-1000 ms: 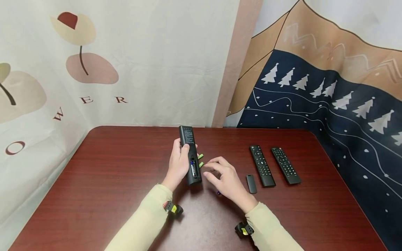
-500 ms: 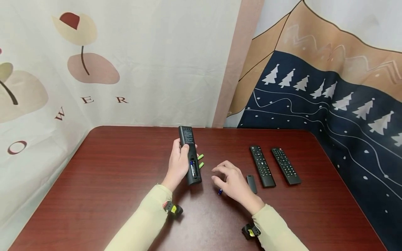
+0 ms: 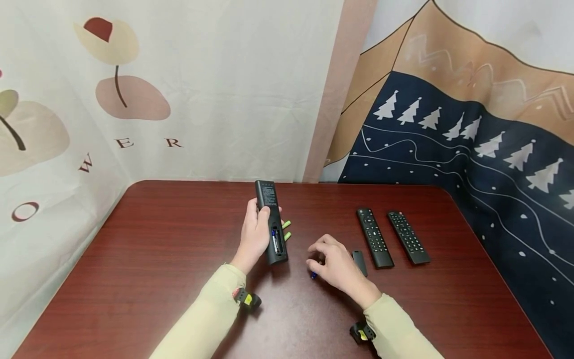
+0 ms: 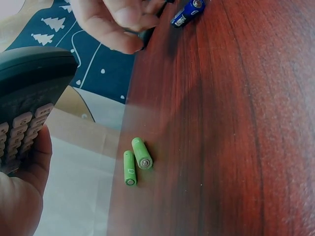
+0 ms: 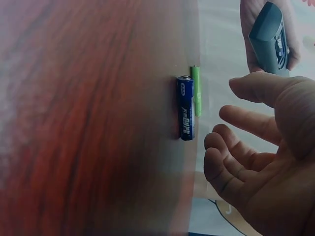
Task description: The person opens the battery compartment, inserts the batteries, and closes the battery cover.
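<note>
My left hand grips a black remote control with its back turned up. The battery compartment is uncovered and a blue battery lies inside it. Over the table hovers my right hand, fingers loosely bent with nothing between them. Close below its fingertips lies a loose blue AAA battery, partly hidden by the hand in the head view. Two green batteries rest side by side on the table, just beyond the remote in the head view.
Right of my right hand lies a small black battery cover. Two more black remotes lie buttons up farther right on the reddish-brown table. Printed curtains hang behind the table.
My right hand has moved right and toward me, away from the held remote, and come over the loose blue battery. My left hand and its remote have stayed put.
</note>
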Demonstrator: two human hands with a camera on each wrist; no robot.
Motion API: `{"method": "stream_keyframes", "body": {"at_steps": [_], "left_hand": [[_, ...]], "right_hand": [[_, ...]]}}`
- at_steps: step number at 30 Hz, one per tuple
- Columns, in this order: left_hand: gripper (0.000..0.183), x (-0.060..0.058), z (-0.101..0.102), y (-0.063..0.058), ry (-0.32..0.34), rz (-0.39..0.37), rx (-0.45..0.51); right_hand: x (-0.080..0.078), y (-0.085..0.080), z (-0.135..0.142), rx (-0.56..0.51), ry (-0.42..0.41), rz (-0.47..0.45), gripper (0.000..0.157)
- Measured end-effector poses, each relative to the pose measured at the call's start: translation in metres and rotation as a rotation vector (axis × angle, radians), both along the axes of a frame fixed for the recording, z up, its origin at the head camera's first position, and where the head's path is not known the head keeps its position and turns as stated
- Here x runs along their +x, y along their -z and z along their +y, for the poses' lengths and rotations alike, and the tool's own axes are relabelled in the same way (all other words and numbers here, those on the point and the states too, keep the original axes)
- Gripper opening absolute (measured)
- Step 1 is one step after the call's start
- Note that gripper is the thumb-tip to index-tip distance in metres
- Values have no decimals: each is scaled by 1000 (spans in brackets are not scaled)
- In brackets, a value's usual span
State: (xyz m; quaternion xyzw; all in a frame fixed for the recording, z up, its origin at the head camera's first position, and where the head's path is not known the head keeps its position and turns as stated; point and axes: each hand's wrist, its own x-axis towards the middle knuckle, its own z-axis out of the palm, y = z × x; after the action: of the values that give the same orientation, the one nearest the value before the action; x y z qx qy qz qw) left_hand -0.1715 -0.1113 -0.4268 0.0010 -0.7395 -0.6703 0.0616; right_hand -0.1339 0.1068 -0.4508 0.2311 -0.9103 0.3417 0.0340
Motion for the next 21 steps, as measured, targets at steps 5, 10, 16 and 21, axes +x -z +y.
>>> {"method": "stream_keyframes", "body": {"at_steps": [5, 10, 16, 21], "left_hand": [[35, -1, 1, 1, -10, 3, 15], [36, -2, 1, 2, -18, 1, 23], [35, -1, 1, 0, -12, -3, 22], [35, -2, 1, 2, -10, 10, 27]], "right_hand": [[3, 2, 2, 56, 6, -8, 14], [4, 4, 3, 107, 2, -20, 18], [6, 4, 5, 151, 6, -42, 20], [7, 3, 5, 163, 5, -71, 20]]}}
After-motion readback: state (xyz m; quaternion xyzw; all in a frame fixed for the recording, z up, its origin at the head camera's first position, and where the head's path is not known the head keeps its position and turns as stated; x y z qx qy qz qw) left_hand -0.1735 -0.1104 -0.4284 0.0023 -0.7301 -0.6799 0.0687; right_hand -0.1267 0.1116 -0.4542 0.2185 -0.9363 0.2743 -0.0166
